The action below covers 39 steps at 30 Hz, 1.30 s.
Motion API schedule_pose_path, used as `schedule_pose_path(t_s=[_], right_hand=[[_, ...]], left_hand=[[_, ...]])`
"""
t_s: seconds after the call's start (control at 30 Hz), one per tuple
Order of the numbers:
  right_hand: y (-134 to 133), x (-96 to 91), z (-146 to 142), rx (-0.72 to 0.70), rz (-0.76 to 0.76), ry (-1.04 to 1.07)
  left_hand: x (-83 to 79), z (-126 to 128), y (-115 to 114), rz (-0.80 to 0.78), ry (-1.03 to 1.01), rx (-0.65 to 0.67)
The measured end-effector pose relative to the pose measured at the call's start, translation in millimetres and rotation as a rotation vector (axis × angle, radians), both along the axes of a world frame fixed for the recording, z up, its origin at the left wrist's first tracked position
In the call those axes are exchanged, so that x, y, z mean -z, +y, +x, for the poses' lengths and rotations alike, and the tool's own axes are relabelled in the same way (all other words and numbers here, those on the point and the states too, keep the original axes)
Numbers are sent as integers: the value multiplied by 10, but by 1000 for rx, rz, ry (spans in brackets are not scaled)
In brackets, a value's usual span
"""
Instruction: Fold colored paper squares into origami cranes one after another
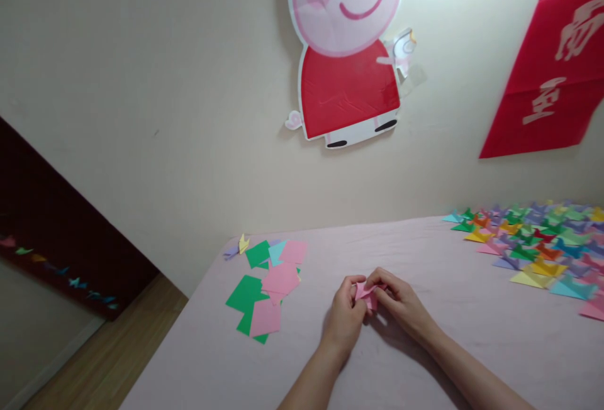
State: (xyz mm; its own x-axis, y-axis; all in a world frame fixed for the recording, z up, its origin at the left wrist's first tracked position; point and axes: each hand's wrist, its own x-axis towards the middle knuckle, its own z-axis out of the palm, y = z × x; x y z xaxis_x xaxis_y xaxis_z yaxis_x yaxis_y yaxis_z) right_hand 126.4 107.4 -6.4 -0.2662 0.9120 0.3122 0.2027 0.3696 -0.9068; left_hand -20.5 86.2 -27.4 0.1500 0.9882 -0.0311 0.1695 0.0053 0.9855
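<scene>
A small pink folded paper is between my two hands, just above the pale pink cloth-covered table. My left hand grips its left side, with the thumb in front and the fingers curled behind. From the right, my right hand pinches the paper's upper edge between thumb and fingers. Parts of the folds are hidden by my fingers. To the left of my hands lie loose square sheets: pink paper squares and green paper squares, some overlapping, and a light blue paper square.
Rows of many-coloured folded paper figures cover the table's right back. Small yellow and purple folded pieces sit at its back left corner. A wall behind carries a cartoon pig cutout and a red banner.
</scene>
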Motion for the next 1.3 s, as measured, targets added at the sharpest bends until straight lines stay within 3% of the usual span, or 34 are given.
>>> schedule_pose_path(t_s=[0.17,0.37,0.63,0.87,1.3], right_hand=[[-5,-15,-9,17,78,-35],[-16,-42,-3,-21,96,-21],[-26,3,-18,51,-9,-17],[-40,-38,-29,40,6,-29],[-6,22,-11,4,-123,162]], left_hand=[[-18,-15,0,-8,-98,14],[-16,-27,-47,45,98,-96],[-232,3,-185,92,396,-241],[-250,3,-176,198,243,-197],[-275,16,-177,164,149,-243]])
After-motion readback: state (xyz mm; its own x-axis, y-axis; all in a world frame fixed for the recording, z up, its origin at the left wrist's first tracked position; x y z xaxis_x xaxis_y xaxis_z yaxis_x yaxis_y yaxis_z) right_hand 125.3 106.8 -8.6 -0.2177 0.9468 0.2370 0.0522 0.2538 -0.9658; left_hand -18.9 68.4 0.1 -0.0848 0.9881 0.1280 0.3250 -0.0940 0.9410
